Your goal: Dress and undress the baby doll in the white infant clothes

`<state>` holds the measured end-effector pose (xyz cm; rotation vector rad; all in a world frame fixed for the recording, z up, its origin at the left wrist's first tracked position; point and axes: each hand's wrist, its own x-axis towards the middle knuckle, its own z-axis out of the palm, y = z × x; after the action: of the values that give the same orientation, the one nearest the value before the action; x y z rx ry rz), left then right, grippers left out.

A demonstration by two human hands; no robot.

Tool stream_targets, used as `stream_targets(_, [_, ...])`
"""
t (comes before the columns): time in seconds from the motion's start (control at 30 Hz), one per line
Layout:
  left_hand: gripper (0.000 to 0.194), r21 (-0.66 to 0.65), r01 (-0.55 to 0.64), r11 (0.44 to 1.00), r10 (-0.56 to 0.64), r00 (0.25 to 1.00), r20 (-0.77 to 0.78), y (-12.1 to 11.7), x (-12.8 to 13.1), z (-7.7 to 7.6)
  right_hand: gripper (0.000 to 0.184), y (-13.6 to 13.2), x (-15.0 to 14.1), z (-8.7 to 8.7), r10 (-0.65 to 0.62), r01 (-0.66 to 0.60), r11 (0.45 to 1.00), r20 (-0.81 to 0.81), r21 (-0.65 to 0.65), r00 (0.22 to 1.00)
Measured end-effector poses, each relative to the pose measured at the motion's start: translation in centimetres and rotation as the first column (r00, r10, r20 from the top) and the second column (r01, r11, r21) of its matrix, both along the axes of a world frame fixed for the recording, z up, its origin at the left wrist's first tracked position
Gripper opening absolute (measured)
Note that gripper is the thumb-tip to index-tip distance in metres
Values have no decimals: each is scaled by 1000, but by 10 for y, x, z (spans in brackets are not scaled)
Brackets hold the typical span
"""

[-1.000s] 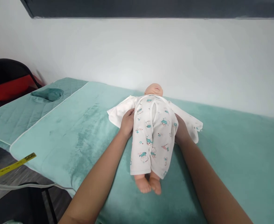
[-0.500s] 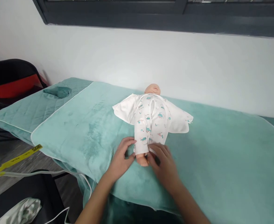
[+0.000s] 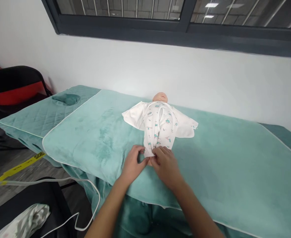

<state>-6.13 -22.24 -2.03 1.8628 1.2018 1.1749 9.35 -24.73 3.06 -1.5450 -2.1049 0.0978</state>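
Note:
A baby doll [image 3: 160, 97] lies on its back, its head by the wall. White baby clothes [image 3: 160, 120] with small teal prints cover its body and legs, and the white sleeves spread out flat to both sides. My left hand [image 3: 134, 164] curls round the left edge of the leg end, fingertips at the cloth and thumb low by the foot. Pinched at the hem of that same leg is my right hand [image 3: 166, 165], its knuckles up. Only a sliver of the doll's foot [image 3: 149, 162] shows between my hands.
A teal padded cover [image 3: 224, 172] lies over the bed, with a face hole [image 3: 66, 98] at its left end. Black and red chairs [image 3: 16, 89] stand far left. In the lower left, a white cable [image 3: 95, 188] passes a black seat holding patterned cloth [image 3: 32, 219].
My right hand has moved up and left onto the leg hem. Less of the doll's foot shows now. The view has tilted up, with more of the window in sight.

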Motion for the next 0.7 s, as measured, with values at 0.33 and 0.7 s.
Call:
stream_targets(0.33, [6, 132, -161, 978, 159, 987, 29, -23, 1, -13, 10, -16, 11, -16, -6, 8, 999, -61, 31, 998])
stream_targets(0.7, [49, 260, 8, 965, 31, 989, -145, -37, 13, -8, 38, -30, 44, -44, -196, 194, 980, -285, -35, 938])
